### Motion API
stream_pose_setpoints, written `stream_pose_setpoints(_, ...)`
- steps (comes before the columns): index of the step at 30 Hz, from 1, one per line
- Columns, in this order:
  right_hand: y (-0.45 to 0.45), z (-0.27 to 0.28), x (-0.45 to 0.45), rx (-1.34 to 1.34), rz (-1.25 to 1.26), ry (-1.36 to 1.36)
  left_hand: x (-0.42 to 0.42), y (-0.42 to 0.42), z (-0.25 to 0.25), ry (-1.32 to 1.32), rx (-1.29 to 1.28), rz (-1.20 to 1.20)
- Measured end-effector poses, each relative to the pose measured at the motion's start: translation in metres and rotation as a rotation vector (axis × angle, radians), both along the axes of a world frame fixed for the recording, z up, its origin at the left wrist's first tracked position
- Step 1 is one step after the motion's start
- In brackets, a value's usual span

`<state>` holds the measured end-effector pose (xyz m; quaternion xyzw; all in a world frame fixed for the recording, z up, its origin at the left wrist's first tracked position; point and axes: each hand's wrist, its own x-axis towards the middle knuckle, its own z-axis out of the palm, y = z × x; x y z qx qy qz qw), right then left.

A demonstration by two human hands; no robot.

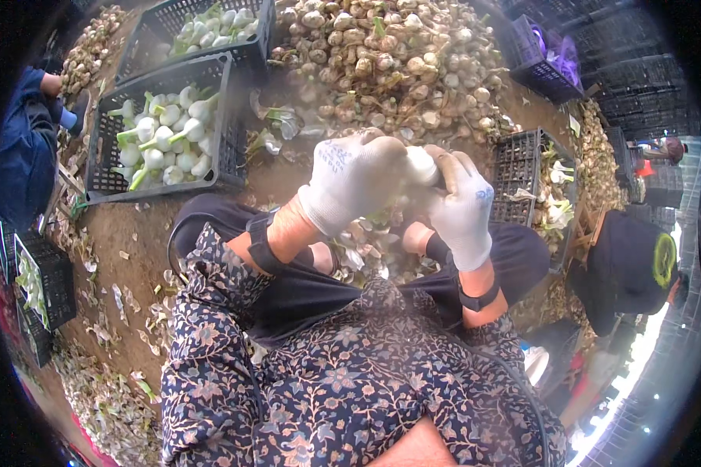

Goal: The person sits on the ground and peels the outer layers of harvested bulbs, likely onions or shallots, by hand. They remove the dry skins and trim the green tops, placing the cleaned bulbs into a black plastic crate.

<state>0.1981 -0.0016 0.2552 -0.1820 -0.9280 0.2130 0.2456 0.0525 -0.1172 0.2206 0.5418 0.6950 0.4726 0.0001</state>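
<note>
A white garlic bulb (422, 166) is held between my two gloved hands, in front of my knees. My left hand (356, 169), in a white knit glove, has its curled fingers at the bulb's left side. From the right, my right hand (458, 195), gloved alike, grips the bulb with thumb and fingers. Part of the bulb is hidden by the fingers. Left of my hands, a black plastic crate (222, 125) holds peeled garlic bulbs (169, 134) with short green stems. Beyond my hands lies a large heap of unpeeled garlic (385, 58).
Another crate of garlic (193, 52) stands at the upper left. A crate (517, 169) with bulbs and husks is by my right knee. Purple netting fills a crate (537, 76) at the upper right. People sit left (23, 152) and right (631, 268). Husks litter the dirt floor.
</note>
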Motion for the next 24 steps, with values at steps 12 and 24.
stream_pose_setpoints(12,-0.004,-0.014,-0.005,-1.292,-0.022,0.365,-0.003,0.007,-0.035,-0.339,-0.174,-0.007)
stream_pose_setpoints(24,0.02,0.02,-0.01,-0.845,0.162,-0.062,0.004,0.009,-0.003,-1.073,0.077,-0.407)
